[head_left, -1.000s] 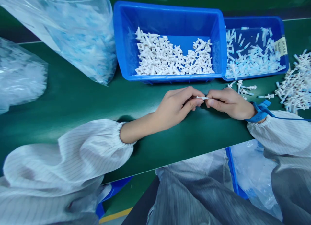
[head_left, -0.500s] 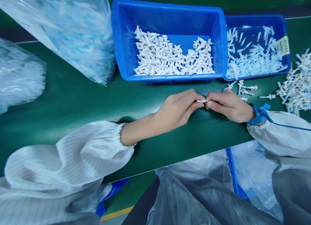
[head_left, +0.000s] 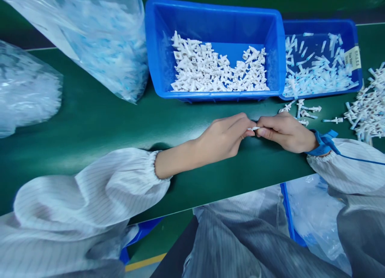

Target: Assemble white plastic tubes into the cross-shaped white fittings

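A small white plastic part (head_left: 254, 128) is pinched between the fingertips of my left hand (head_left: 224, 137) and my right hand (head_left: 285, 131), which meet over the green table. The fingers cover most of it. A blue wrist strap (head_left: 321, 142) is around my right wrist. Just beyond my hands stands a large blue bin (head_left: 215, 95) with many white fittings (head_left: 204, 71). Several joined white and blue pieces (head_left: 303, 109) lie on the table beside my right hand.
A smaller blue tray (head_left: 355, 33) of pale blue tubes stands at the right, near a heap of joined pieces (head_left: 369, 105). Clear bags (head_left: 111, 49) of parts fill the left back. The green table's (head_left: 99, 121) near edge runs below my hands.
The view has shifted slightly, so bins and bags appear a little further right. Both hands keep their pinch on the white part; my left hand's fingers have moved slightly around it.
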